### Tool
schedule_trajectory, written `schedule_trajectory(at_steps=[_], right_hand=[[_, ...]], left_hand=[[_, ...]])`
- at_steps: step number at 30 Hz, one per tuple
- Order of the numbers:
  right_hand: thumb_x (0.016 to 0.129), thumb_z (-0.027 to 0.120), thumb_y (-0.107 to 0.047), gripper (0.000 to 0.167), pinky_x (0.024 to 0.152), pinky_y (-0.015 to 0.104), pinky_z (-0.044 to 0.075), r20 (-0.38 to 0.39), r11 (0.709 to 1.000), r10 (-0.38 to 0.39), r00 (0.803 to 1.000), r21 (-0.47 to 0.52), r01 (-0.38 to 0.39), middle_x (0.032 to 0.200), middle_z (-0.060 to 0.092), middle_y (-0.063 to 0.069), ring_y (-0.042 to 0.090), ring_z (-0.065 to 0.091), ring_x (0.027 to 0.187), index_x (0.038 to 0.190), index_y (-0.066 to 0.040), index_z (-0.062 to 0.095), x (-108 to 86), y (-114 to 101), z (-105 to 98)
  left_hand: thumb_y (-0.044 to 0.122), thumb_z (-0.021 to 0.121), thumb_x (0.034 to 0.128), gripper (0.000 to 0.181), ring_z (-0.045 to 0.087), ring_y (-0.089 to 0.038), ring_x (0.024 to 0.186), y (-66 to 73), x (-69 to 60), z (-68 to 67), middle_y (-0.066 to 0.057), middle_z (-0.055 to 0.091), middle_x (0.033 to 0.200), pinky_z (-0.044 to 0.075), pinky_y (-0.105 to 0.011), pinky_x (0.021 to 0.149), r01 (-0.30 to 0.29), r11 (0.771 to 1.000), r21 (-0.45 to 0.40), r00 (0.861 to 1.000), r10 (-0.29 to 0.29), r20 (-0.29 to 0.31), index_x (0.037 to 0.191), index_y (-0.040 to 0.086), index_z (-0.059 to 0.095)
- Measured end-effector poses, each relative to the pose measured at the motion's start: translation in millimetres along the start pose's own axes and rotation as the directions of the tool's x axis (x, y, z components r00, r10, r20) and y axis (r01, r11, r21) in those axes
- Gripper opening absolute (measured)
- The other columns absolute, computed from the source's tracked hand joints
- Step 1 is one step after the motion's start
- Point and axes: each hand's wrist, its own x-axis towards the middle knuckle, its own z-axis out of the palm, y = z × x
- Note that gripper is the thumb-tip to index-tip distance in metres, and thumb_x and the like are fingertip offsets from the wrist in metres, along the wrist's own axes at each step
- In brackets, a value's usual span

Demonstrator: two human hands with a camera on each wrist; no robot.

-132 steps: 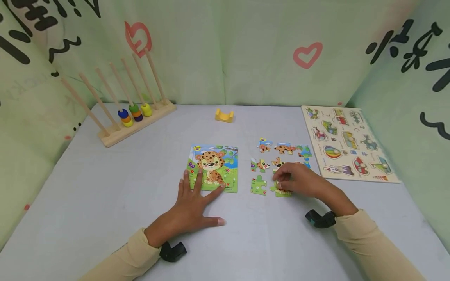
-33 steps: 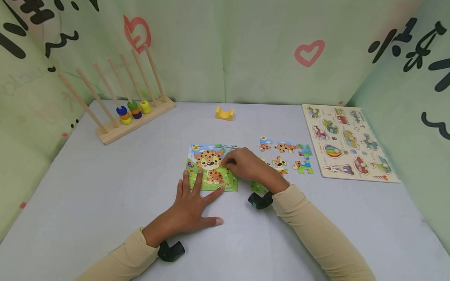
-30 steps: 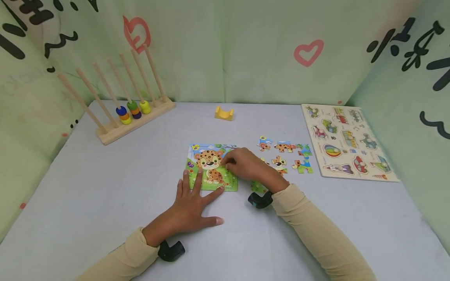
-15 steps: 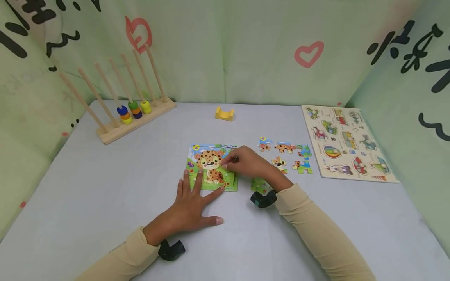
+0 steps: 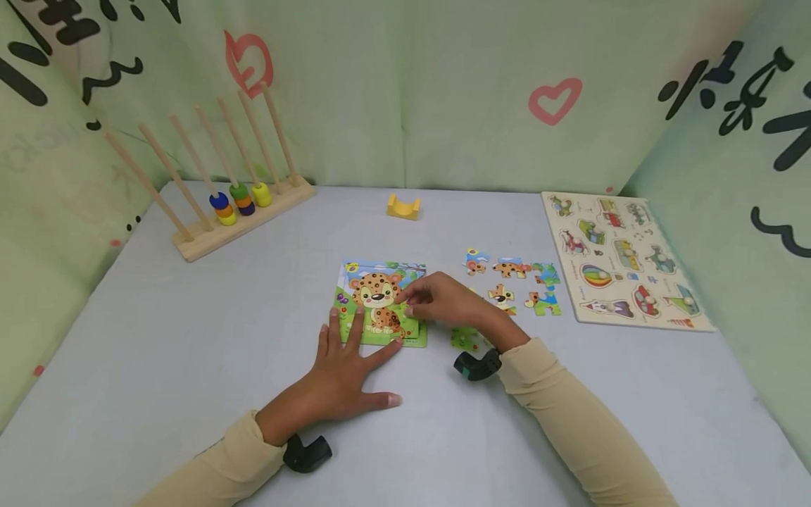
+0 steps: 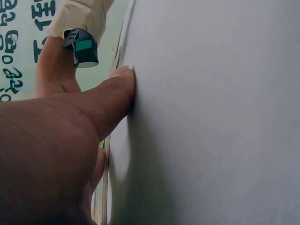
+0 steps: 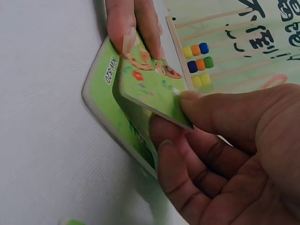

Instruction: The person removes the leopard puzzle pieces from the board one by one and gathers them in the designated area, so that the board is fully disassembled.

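A jigsaw puzzle board (image 5: 415, 343) with a spotted leopard cub picture lies mid-table. My left hand (image 5: 338, 373) rests at its near edge with fingers spread, fingertips on the lower part of the picture. At the board's right side, my right hand (image 5: 446, 304) pinches a green puzzle piece (image 7: 152, 96) between thumb and fingers. In the right wrist view this piece is tilted, its near edge raised off the board's recess, while left-hand fingertips (image 7: 123, 33) touch its far end. The left wrist view shows mostly the left thumb (image 6: 117, 89) and tabletop.
Several loose puzzle pieces (image 5: 510, 268) lie right of the board, some partly hidden by the right arm. A wooden peg board (image 5: 624, 264) with vehicle pictures is farther right. A wooden rod stand (image 5: 253, 227) with coloured beads stands back left; a yellow curved block (image 5: 403, 207) sits behind.
My right hand has moved left from the loose pieces to the board. Over the last second it has raised the right edge of the green puzzle piece slightly. My left hand has stayed put.
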Motion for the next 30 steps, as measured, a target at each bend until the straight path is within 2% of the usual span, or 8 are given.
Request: schedule_trajectory(at_steps=[6, 11, 17, 24, 30], right_hand=[[0.094, 0.062, -0.005, 0.023, 0.076, 0.034, 0.048, -0.073, 0.999, -0.025, 0.997, -0.047, 0.022, 0.093, 0.067, 0.001, 0.015, 0.061, 0.082, 0.117, -0.004, 0.069, -6.7, 2, -8], [0.095, 0.062, -0.007, 0.025, 0.074, 0.035, 0.048, -0.087, 0.998, -0.032, 0.996, -0.062, 0.027, 0.092, 0.067, 0.001, 0.016, 0.062, 0.082, 0.119, -0.002, 0.067, -19.3, 11, -20], [0.095, 0.061, -0.006, 0.023, 0.070, 0.033, 0.047, -0.117, 0.998, 0.018, 0.993, -0.050, -0.024, 0.098, 0.069, 0.001, 0.019, 0.058, 0.081, 0.116, -0.005, 0.070, -45.5, 22, -38], [0.097, 0.060, -0.009, 0.023, 0.059, 0.031, 0.045, -0.120, 0.994, 0.079, 0.990, -0.071, -0.087, 0.089, 0.066, 0.003, 0.020, 0.052, 0.067, 0.118, -0.006, 0.070, -74.1, 34, -59], [0.097, 0.060, -0.009, 0.025, 0.069, 0.030, 0.048, -0.096, 0.995, 0.081, 0.992, -0.051, -0.086, 0.099, 0.069, 0.003, 0.018, 0.057, 0.081, 0.119, -0.002, 0.068, -90.9, 39, -66]], left_hand=[[0.071, 0.060, 0.0814, 0.080, -0.019, -0.057, 0.136, -0.3, -0.4, 0.1, -0.027, -0.007, 0.158, 0.001, -0.068, 0.107, 0.005, 1.000, 0.017, 1.000, -0.005, 0.012, 0.150, 0.038, 0.036], [0.072, 0.059, 0.0804, 0.081, -0.020, -0.057, 0.135, 0.2, 0.1, 0.7, -0.026, -0.007, 0.158, 0.000, -0.067, 0.107, 0.012, 1.000, 0.028, 1.000, -0.013, 0.020, 0.150, 0.039, 0.035], [0.073, 0.059, 0.0796, 0.082, -0.021, -0.056, 0.135, 1.2, 0.8, 1.1, -0.025, -0.008, 0.158, 0.000, -0.067, 0.107, 0.020, 0.999, 0.045, 0.999, -0.021, 0.025, 0.150, 0.040, 0.035], [0.070, 0.061, 0.0803, 0.081, -0.019, -0.056, 0.136, 2.6, 0.2, 0.7, -0.026, -0.006, 0.158, 0.000, -0.067, 0.107, 0.014, 0.999, 0.034, 1.000, -0.015, 0.013, 0.151, 0.038, 0.036], [0.071, 0.060, 0.0803, 0.081, -0.018, -0.057, 0.136, 2.5, 1.3, -0.6, -0.026, -0.005, 0.158, 0.001, -0.067, 0.107, 0.019, 0.998, 0.052, 1.000, -0.020, 0.014, 0.150, 0.039, 0.035]])
